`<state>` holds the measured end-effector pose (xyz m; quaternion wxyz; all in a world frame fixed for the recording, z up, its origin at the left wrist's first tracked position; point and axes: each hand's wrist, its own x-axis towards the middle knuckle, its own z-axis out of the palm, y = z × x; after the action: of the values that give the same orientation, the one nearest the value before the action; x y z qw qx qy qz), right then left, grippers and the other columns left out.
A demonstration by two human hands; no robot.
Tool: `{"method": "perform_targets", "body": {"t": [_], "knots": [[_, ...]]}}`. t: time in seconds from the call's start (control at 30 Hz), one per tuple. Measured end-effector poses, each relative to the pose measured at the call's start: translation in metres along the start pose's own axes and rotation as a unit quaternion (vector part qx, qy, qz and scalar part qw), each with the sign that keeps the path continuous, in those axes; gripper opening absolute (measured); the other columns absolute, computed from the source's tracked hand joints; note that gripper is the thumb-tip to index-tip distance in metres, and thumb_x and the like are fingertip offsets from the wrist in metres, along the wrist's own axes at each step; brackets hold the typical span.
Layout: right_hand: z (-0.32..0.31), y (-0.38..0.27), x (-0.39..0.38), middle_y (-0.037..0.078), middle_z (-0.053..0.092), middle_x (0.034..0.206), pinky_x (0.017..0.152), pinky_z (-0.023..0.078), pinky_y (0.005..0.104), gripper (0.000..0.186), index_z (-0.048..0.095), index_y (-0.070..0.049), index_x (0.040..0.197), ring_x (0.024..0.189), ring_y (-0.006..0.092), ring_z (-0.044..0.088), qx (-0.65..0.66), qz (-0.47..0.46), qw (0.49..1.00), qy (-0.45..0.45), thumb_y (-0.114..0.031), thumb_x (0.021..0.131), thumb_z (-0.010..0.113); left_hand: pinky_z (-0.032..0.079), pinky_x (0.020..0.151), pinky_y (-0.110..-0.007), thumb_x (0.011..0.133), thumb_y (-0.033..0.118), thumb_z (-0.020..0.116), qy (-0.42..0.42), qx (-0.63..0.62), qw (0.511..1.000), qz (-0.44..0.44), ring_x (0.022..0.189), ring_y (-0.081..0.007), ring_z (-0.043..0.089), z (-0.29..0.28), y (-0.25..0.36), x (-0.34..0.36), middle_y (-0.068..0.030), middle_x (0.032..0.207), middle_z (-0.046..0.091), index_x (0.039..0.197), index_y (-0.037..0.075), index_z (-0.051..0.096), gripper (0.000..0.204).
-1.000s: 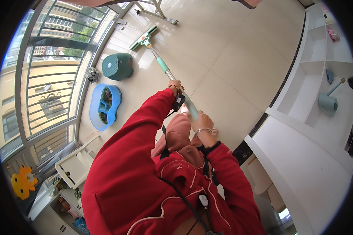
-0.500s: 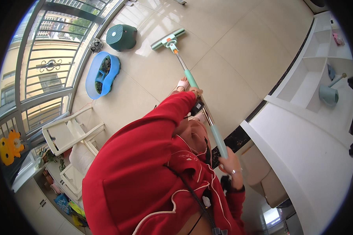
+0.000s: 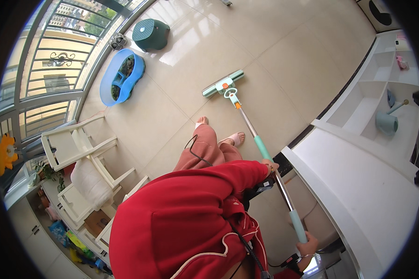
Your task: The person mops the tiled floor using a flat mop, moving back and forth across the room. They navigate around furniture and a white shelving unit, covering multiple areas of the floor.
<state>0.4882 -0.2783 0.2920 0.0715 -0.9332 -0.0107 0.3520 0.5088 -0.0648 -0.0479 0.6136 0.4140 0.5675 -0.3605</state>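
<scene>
1. Half a second on, the flat mop (image 3: pixel 253 139) has swung from the upper left of the view toward centre; its green head now lies on the tiles at about 12 o'clock from the person's bare feet, and the blue tub (image 3: pixel 122 78) and green stool (image 3: pixel 151 34) sit farther toward 11 o'clock.
2. Left hand (image 3: pixel 269 165), at the end of a red sleeve, is wrapped around the mop's metal shaft just below the upper green grip.
3. Right hand (image 3: pixel 307 245) is closed on the lower green grip at the handle's end, near 5 o'clock in the view.
4. Glossy beige floor tiles (image 3: pixel 284 51) show glare from the window, but wet and dry patches cannot be told apart, so how much has been mopped is not clear; judging by the mop's place, the broad stretch toward 12 and 1 o'clock looks not yet reached.
5. White shelving (image 3: pixel 358 153) runs along 3 o'clock, holding a pale blue cup-shaped item (image 3: pixel 387 123) and a small pink object (image 3: pixel 402 63).
6. Bright packages crowd low shelves at 7 o'clock, too small to make out; a white chair (image 3: pixel 74 144) stands at 9 o'clock.
</scene>
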Motion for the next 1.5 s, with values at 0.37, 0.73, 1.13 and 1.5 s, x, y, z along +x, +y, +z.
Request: {"method": "perform_targets", "body": {"t": [0.37, 0.73, 1.13, 1.5], "knots": [[0.126, -0.236, 0.110, 0.021, 0.056, 0.067, 0.059, 0.046, 0.0341, 0.039, 0.060, -0.005, 0.090, 0.064, 0.0331, 0.058, 0.022, -0.130, 0.990, -0.045, -0.009, 0.052, 0.057, 0.045, 0.039, -0.028, 0.068, 0.023, 0.058, 0.082, 0.037, 0.993, 0.074, 0.045, -0.0182, 0.056, -0.295, 0.099, 0.075, -0.0099, 0.062, 0.057, 0.067, 0.003, 0.054, 0.020], [0.264, -0.372, 0.142, 0.019, 0.059, 0.076, 0.067, 0.045, 0.0427, 0.038, 0.057, -0.012, 0.099, 0.074, 0.0365, 0.057, 0.083, -0.207, 0.974, -0.037, -0.010, 0.061, 0.055, 0.049, 0.046, -0.035, 0.078, 0.009, 0.041, 0.181, -0.300, 0.927, 0.131, 0.050, -0.0231, 0.056, -0.399, 0.077, 0.096, -0.0126, 0.061, 0.053, 0.080, -0.004, 0.047, 0.014], [0.111, -0.095, 0.043, 0.023, 0.055, 0.072, 0.060, 0.045, 0.0382, 0.059, 0.050, -0.016, 0.111, 0.066, 0.0365, 0.057, 0.022, -0.115, 0.980, -0.161, -0.007, 0.053, 0.052, 0.051, 0.047, -0.038, 0.075, 0.008, 0.052, -0.083, -0.312, 0.946, -0.017, 0.053, -0.0273, 0.059, -0.080, -0.070, -0.014, -0.0142, 0.066, 0.056, 0.079, -0.003, 0.050, 0.013], [-0.001, -0.051, -0.002, 0.005, 0.053, 0.059, 0.052, 0.042, 0.0251, 0.055, 0.060, -0.006, 0.098, 0.055, 0.0102, 0.051, 0.027, 0.022, 0.997, -0.068, 0.001, 0.044, 0.052, 0.051, 0.050, -0.031, 0.061, 0.011, 0.058, -0.118, -0.327, 0.937, -0.025, 0.052, -0.0220, 0.059, -0.024, -0.054, -0.129, -0.0116, 0.062, 0.058, 0.064, -0.001, 0.056, 0.012]]}}
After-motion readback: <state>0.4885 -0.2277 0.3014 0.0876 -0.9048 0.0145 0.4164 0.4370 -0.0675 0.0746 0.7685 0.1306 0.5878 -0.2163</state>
